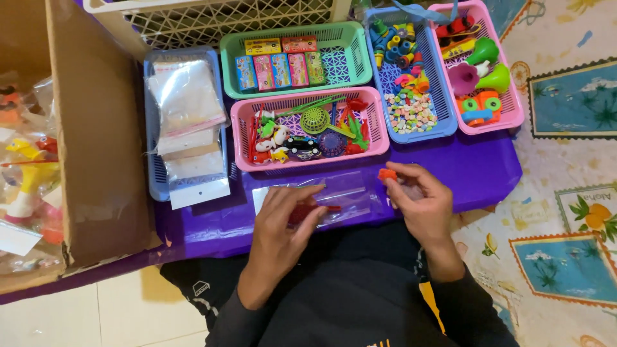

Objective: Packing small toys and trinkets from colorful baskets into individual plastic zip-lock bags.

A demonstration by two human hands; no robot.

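My left hand (283, 222) rests flat on a clear plastic bag (347, 193) that lies on the purple table (475, 170), pressing a red toy (315, 211) inside it. My right hand (421, 199) is raised just right of the bag and pinches a small orange toy (387, 174) between thumb and fingers. Both hands are near the table's front edge, in front of a pink basket (308, 128) of mixed small toys.
A green basket (292, 61) holds small boxes. A blue basket (411, 74) and a pink basket (479, 67) hold more toys. A blue tray (186, 122) holds clear bags. An open cardboard box (96, 141) stands at the left, a patterned mat (565, 193) at the right.
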